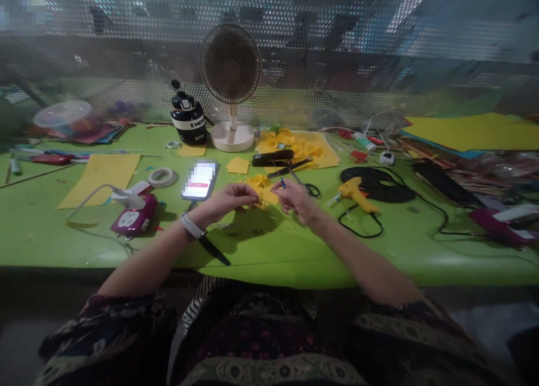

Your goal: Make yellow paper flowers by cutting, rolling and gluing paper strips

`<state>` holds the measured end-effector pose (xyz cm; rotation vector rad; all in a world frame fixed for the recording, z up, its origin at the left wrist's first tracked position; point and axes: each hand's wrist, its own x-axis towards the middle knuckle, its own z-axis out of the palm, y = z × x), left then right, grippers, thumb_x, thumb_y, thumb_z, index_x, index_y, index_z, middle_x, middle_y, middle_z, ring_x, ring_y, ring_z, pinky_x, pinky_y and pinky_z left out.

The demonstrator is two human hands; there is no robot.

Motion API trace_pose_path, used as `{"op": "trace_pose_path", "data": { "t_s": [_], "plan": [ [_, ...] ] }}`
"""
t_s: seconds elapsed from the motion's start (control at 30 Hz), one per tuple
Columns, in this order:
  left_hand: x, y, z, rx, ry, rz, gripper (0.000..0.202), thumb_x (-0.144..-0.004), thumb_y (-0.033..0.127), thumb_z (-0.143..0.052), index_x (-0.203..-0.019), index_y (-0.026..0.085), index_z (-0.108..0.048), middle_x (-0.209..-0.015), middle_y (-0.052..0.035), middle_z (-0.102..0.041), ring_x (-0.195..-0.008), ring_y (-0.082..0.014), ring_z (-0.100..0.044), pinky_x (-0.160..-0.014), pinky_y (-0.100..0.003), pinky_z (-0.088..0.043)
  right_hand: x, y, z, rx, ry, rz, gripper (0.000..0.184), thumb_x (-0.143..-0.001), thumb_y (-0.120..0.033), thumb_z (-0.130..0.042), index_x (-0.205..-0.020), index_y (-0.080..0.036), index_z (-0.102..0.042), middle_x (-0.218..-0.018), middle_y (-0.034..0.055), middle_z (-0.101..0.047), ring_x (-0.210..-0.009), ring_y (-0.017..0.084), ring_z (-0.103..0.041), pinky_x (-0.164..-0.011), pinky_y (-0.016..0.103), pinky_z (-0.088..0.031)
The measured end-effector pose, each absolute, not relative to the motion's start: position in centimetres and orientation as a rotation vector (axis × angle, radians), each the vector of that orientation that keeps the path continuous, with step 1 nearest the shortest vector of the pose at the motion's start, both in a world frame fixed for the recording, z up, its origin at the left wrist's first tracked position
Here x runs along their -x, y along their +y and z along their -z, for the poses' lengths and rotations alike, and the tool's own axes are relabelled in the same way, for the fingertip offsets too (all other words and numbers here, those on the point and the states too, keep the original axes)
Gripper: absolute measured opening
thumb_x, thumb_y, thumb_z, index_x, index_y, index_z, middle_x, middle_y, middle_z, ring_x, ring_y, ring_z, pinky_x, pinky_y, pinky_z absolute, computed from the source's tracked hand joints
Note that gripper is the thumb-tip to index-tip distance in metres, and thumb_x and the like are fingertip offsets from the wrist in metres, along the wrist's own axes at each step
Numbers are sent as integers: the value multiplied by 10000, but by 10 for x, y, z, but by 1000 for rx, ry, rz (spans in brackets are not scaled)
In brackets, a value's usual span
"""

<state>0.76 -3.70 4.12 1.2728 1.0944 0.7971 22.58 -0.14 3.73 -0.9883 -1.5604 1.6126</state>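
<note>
My left hand (231, 201), with a watch on its wrist, has thumb and fingers pinched together over the green table. What it pinches is too small to make out. Facing it, my right hand (295, 200) is closed around a thin blue pen-like tool (283, 181), mostly hidden by the fingers. Between and just beyond both hands lie folded yellow paper pieces (260, 182). A small stack of yellow paper (238, 165) sits behind them, beside a black stapler (273, 157). Scissors (311, 189) rest just past my right hand.
A phone (200, 179) lies left of centre, near a tape roll (161, 177) and a purple power adapter (135, 215). At right is a yellow glue gun (357, 195) with its cord. A fan (232, 133) and black bottle (188, 119) stand at the back.
</note>
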Motion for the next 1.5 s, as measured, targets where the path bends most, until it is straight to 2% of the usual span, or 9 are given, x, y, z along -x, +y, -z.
{"op": "trace_pose_path", "data": {
  "t_s": [0.07, 0.13, 0.27, 0.4, 0.73, 1.0, 1.5],
  "plan": [
    [-10, -38, -39, -1321, 1115, -787, 181, -768, 276, -725, -887, 156, -665, -884, -35, -706, -735, -109, -602, -656, -249, -450, -223, -6, -39, 1014, -1656, -1459, 367, -711, -423, -724, -955, -206, -557, -521, -119, -362, -443, 85, -302, -430, 219, -281],
    [-11, -37, -35, -1374, 1140, -802, 190, -758, 279, -724, -890, 151, -673, -882, -39, -702, -743, -114, -597, -706, -273, -468, -222, -10, -39, 1002, -1767, -1341, 418, -698, -443, -754, -993, -199, -585, -552, -110, -365, -477, 86, -315, -453, 221, -258],
    [-12, -35, -26, -1486, 1164, -860, 238, -754, 344, -729, -889, 155, -681, -979, -66, -708, -877, -157, -626, -864, -351, -483, -222, -13, -35, 996, -1952, -1108, 362, -741, -470, -722, -946, -191, -617, -553, -99, -354, -506, 90, -302, -485, 231, -228],
    [-12, -36, -24, -1527, 1103, -887, 247, -770, 375, -718, -886, 160, -680, -1119, -91, -678, -1005, -183, -626, -945, -380, -473, -221, -13, -32, 982, -2024, -951, 266, -812, -452, -643, -844, -190, -621, -574, -65, -421, -536, 100, -348, -510, 238, -258],
    [-13, -36, -26, -1498, 1060, -929, 226, -765, 356, -732, -853, 154, -680, -1215, -112, -645, -1136, -218, -601, -1007, -414, -449, -221, -10, -32, 990, -2019, -942, 293, -825, -476, -630, -752, -194, -597, -583, -44, -449, -570, 117, -388, -520, 241, -282],
    [-12, -35, -24, -1457, 1031, -912, 216, -792, 365, -725, -863, 164, -687, -1174, -92, -679, -1055, -176, -632, -1013, -395, -447, -222, -7, -30, 992, -1919, -904, 295, -822, -465, -645, -722, -194, -586, -596, -38, -454, -570, 115, -391, -516, 243, -292],
    [-11, -34, -22, -1478, 1073, -921, 253, -793, 407, -732, -883, 170, -733, -1225, -105, -678, -1104, -204, -625, -1040, -429, -437, -224, -7, -37, 1037, -1793, -947, 332, -788, -492, -677, -689, -195, -567, -579, -44, -423, -534, 109, -355, -495, 249, -288]
  ]
}}
